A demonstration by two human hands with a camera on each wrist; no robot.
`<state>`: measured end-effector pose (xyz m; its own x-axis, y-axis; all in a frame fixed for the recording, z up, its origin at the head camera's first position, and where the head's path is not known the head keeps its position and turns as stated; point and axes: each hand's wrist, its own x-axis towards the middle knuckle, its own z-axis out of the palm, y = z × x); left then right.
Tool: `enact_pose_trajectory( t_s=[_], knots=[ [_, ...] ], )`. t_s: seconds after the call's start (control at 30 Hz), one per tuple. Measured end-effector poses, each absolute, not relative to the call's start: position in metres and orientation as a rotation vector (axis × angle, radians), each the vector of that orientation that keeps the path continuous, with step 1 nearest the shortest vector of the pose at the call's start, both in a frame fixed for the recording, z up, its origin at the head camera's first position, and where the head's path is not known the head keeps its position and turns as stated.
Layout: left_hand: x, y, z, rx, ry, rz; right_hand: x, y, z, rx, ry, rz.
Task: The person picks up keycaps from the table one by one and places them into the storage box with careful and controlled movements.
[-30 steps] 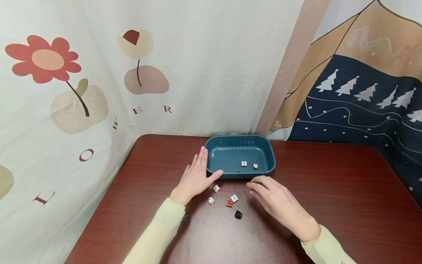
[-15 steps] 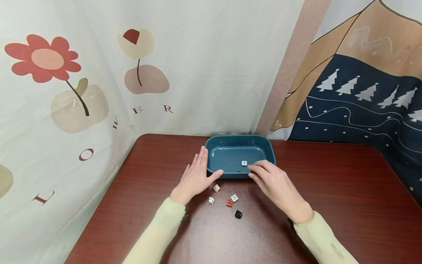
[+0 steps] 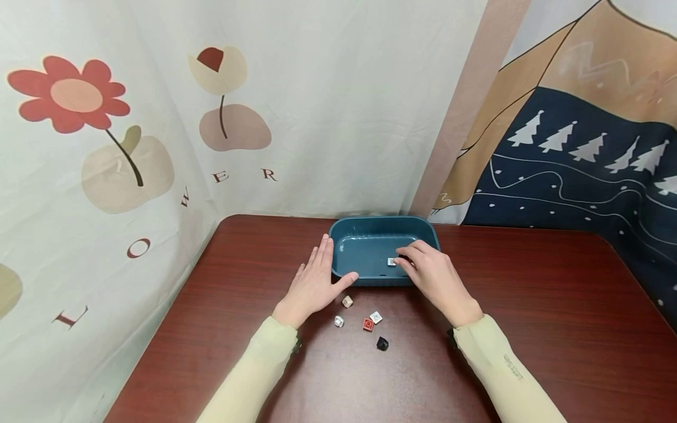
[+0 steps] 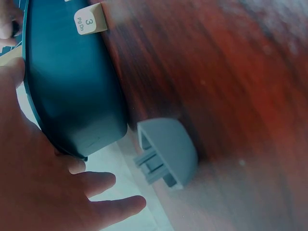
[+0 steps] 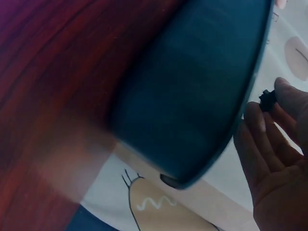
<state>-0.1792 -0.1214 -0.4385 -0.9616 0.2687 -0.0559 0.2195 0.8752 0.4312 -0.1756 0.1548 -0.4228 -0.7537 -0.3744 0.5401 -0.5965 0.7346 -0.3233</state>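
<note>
My left hand (image 3: 312, 282) lies with straight fingers along the left end of the blue-green tray (image 3: 338, 258), its thumb at the front rim. Over the tray's right half, my right hand (image 3: 433, 276) pinches a small dark keycap (image 5: 267, 100) between thumb and fingertips, as the right wrist view shows. A white keycap (image 3: 391, 262) lies on the tray floor, right by those fingertips. On the table in front are a cream keycap (image 4: 85, 21) marked "3 PgDn", a pale keycap (image 4: 168, 151) on its side, a red keycap (image 3: 368, 324), a white square keycap (image 3: 376, 317) and a black keycap (image 3: 382, 343).
The tray stands near the back edge of the dark red wooden table (image 3: 529, 305). Behind it hangs a pale curtain (image 3: 338, 117) with printed flowers; a navy and tan printed cloth (image 3: 571, 164) hangs at the right.
My right hand has moved forward and up from in front of the tray to over its inside, covering the beige keycap seen there earlier. My left hand has stayed in place.
</note>
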Motion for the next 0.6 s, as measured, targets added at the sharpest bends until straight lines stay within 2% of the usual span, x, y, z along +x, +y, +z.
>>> enact_pose_trajectory(
  t_s=[0.6],
  knots=[
    [-0.179,-0.122,-0.438,0.380,2.928,0.642,-0.198,0.148,-0.429,0.590,-2.829,0.606]
  ],
)
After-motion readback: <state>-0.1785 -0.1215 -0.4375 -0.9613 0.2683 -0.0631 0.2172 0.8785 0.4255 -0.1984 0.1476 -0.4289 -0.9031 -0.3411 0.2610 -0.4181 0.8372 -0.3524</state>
